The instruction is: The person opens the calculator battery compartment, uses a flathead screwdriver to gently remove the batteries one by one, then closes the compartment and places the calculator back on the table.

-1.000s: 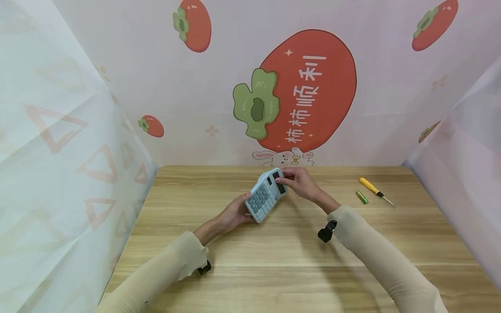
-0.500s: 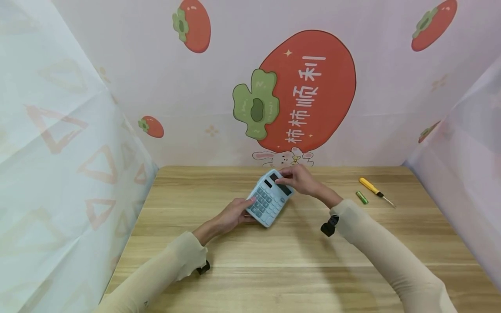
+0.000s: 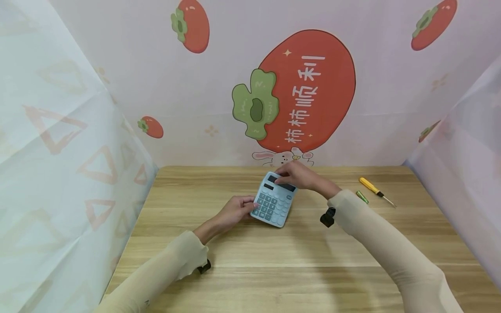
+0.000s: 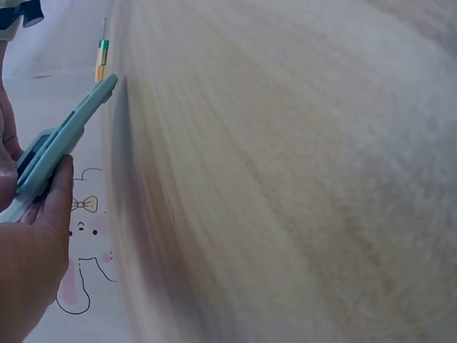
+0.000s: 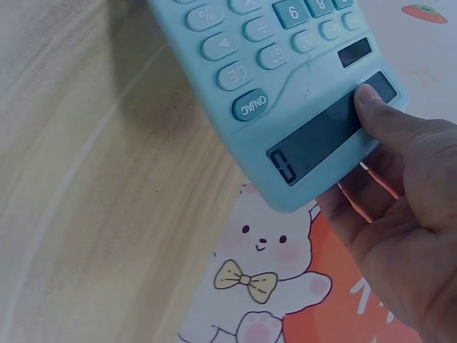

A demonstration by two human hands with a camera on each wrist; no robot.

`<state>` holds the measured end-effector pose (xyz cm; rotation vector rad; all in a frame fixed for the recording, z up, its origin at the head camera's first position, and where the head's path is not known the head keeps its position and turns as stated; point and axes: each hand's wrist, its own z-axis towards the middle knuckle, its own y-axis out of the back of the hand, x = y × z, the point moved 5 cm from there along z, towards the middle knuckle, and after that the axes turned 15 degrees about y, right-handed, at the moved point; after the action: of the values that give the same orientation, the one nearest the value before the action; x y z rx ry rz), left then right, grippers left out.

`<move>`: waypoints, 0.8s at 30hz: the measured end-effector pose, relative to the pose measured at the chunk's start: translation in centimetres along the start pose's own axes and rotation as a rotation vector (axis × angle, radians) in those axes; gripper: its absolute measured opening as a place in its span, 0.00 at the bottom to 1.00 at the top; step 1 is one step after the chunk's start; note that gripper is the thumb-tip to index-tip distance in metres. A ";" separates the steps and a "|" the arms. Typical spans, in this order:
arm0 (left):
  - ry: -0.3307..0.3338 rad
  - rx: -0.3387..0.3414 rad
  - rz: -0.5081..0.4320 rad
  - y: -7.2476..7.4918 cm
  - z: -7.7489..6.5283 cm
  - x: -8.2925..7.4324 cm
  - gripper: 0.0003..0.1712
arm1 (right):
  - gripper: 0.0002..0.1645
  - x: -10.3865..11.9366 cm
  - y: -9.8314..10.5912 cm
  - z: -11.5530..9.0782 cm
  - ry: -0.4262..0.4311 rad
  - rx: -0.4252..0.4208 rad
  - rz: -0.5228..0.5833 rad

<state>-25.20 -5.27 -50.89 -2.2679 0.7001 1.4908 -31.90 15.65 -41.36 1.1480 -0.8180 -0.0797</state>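
A light blue calculator (image 3: 274,201) is held tilted above the table by both hands, its keys facing up. My left hand (image 3: 233,213) grips its lower left edge, thumb over the keys and fingers underneath, as the left wrist view shows from the side of the calculator (image 4: 68,139). My right hand (image 3: 299,174) pinches the display end. In the right wrist view, the thumb of my right hand (image 5: 421,193) lies on the dark display (image 5: 328,128), which reads 0, while the other fingers go behind the calculator.
On the right of the wooden table (image 3: 250,269) lie a green battery (image 3: 362,197) and a screwdriver (image 3: 369,186) with a yellow handle. A printed backdrop (image 3: 219,87) with persimmons and a rabbit rises at the table's far edge.
The calculator has turned so its face points more squarely at the head camera. Both hands have kept hold of it and shifted slightly; battery and screwdriver lie as before.
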 end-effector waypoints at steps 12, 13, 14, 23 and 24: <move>0.055 -0.036 0.053 -0.5 0.7 0.7 0.20 | 0.13 1.1 -0.4 1.5 0.066 0.095 -0.074; 0.061 -0.041 0.055 -0.5 0.7 0.7 0.19 | 0.13 1.2 -0.5 1.6 0.071 0.095 -0.083; 0.071 -0.044 0.055 -0.5 0.7 0.8 0.19 | 0.13 1.2 -0.5 1.8 0.076 0.095 -0.092; 0.085 -0.060 0.082 -0.4 1.0 1.5 0.17 | 0.13 0.7 -1.6 2.7 0.063 0.087 -0.144; 0.080 -0.077 0.107 -0.3 0.9 1.5 0.17 | 0.13 0.6 -1.8 2.8 0.063 0.081 -0.147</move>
<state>-25.26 -4.86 -52.62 -2.3931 0.8125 1.5057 -32.60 12.42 -42.06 1.2804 -0.6854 -0.1326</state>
